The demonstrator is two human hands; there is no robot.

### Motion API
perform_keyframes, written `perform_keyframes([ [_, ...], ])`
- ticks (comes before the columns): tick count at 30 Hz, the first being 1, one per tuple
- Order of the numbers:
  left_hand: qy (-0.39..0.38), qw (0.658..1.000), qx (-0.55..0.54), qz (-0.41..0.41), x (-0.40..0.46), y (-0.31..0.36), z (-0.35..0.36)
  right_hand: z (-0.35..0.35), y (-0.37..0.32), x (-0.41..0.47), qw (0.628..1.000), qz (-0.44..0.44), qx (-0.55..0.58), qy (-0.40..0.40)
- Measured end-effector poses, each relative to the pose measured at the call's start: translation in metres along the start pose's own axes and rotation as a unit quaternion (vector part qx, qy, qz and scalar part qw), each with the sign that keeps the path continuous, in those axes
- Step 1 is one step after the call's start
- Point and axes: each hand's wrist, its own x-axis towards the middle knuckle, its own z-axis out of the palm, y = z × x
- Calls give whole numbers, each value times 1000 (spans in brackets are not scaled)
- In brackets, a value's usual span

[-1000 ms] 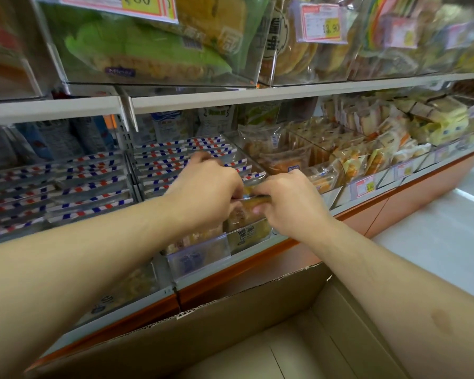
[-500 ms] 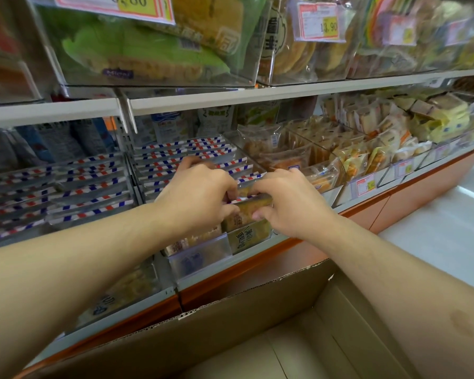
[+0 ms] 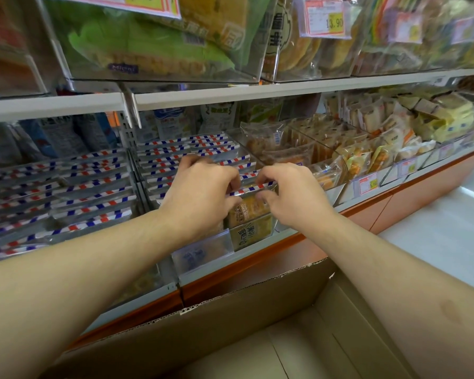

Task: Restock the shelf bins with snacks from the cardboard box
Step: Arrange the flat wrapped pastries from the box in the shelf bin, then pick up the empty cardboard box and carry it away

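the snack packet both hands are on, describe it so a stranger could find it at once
On the lower shelf, in the clear bin above the cardboard box, left hand and right hand pinch a clear, golden-filled snack packet. Alone among red-and-blue-striped neighbours, it stands frontmost.

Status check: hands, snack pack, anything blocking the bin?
Left hand and right hand both pinch the striped-edge snack pack. Pack at bin front, upright. Nothing blocking.

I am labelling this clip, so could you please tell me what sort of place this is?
Most likely a shop aisle, probably a convenience store or supermarket: price tags hang on clear shelf bins full of wrapped snacks, and a cardboard box stands open below the hands.
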Motion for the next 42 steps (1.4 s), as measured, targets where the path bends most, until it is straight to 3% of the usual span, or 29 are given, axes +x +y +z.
perform_keyframes([
  [9,-21,998,-60,31,-37,8,-27,-20,10,-38,994,21,109,8],
  [13,-32,995,-95,-9,-95,17,-56,-39,-11,-92,987,51,149,-6],
  [21,-145,972,-107,-149,-300,1,-91,-44,-87,-239,966,92,164,-175],
  [25,-202,952,-101,-208,-399,-8,-86,-39,-130,-308,927,71,154,-335],
  [28,-215,938,-119,-244,-447,-10,-81,-32,-162,-358,898,42,159,-408],
  [33,-228,911,-142,-314,-455,-5,-79,-11,-181,-408,860,36,125,-492],
  [38,-287,902,-147,-287,-432,-27,-65,5,-198,-398,869,12,48,-493],
  [42,-285,907,-117,-288,-420,-56,-60,23,-219,-383,850,-22,68,-522],
])
